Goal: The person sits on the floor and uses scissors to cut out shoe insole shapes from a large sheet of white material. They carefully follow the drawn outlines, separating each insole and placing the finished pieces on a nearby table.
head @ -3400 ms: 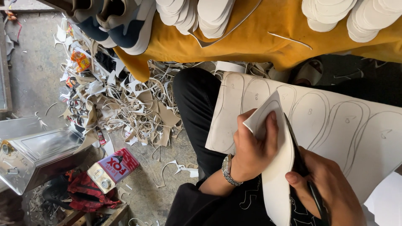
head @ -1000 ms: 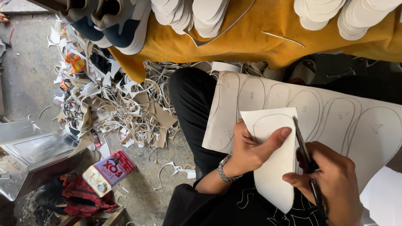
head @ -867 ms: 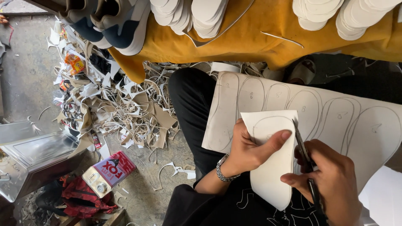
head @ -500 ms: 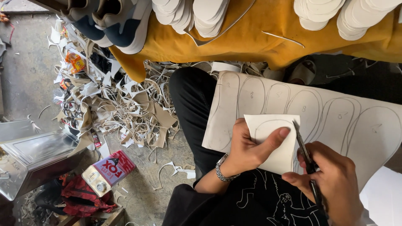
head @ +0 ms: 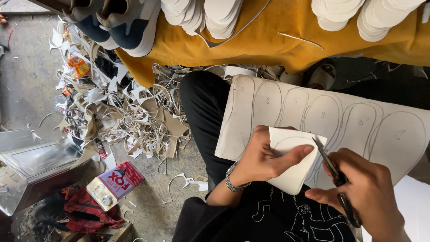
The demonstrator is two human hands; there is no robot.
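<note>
The left hand (head: 264, 157) pinches a small white card piece with a pencilled curve (head: 293, 163) — black-handled scissors (head: 333, 172), held closed-fisted in the right hand (head: 367, 197), bite its right edge.

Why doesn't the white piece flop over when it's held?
The white piece probably is stiffish card or foam: it juts past the left hand without drooping. It likely weighs little, since a thumb pinch holds it. Scissors cut it, so it's not hard.
</note>
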